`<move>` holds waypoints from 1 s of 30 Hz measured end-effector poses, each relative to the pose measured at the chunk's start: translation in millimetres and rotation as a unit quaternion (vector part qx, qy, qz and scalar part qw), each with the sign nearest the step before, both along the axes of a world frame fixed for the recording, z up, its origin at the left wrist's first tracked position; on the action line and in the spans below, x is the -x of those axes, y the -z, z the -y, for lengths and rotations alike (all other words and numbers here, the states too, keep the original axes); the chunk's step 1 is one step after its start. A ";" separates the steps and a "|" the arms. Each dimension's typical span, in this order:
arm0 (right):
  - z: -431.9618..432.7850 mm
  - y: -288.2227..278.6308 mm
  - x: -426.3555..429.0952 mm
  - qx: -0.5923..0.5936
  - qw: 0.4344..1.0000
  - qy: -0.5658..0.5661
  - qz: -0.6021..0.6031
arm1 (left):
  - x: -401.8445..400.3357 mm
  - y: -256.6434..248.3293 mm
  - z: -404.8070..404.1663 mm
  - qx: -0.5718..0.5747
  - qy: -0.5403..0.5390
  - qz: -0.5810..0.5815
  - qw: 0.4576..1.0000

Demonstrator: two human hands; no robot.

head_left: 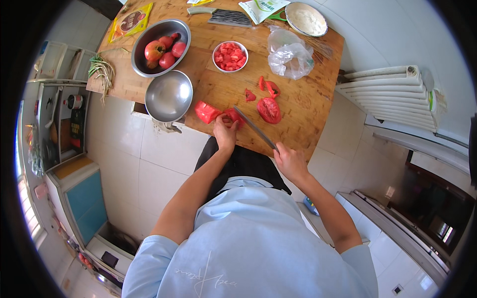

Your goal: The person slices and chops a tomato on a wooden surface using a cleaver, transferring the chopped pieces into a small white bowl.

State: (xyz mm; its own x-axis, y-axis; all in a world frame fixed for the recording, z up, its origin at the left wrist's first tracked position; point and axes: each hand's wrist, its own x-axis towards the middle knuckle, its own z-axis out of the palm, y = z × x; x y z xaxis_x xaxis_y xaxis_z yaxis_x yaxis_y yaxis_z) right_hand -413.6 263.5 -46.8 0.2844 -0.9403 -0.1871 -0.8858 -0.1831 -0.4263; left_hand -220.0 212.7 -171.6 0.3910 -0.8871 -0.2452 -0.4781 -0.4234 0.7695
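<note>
My right hand (291,161) grips the handle of a knife (257,129), its blade angled up and left over the wooden board (227,87). The blade's far end meets a red tomato piece (234,116). Fingertips of my left hand (225,132) press on that piece, and a cut tomato chunk (207,111) lies just left of them. To the right of the blade rest a tomato half (269,110), cut face up, and a tomato end with its stem scar (273,89). Smaller scraps (250,95) lie close by. A white bowl (230,69) of diced tomato stands farther back.
An empty metal bowl (168,95) sits at the front left edge, beside a metal basin (136,52) of whole tomatoes. A cleaver (229,18), plastic bag (290,56), bowl of white powder (306,20) and green packet (262,9) lie behind. Scallions (102,70) hang over the left edge.
</note>
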 end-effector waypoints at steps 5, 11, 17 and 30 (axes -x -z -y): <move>2.0 1.4 -6.7 -0.008 1.000 0.003 -0.016 | 1.9 -14.0 3.6 -0.042 -0.019 -0.066 0.997; 6.0 -5.1 -15.9 -0.033 0.999 0.019 -0.028 | -4.4 0.4 2.3 -0.065 -0.046 -0.073 0.994; 7.3 -8.0 -16.7 -0.038 0.999 0.025 -0.028 | -1.8 0.0 6.5 -0.061 -0.054 -0.113 0.990; 23.1 -2.0 -45.0 -0.072 0.991 -0.017 -0.110 | -1.2 -7.0 10.5 -0.027 -0.058 -0.083 0.994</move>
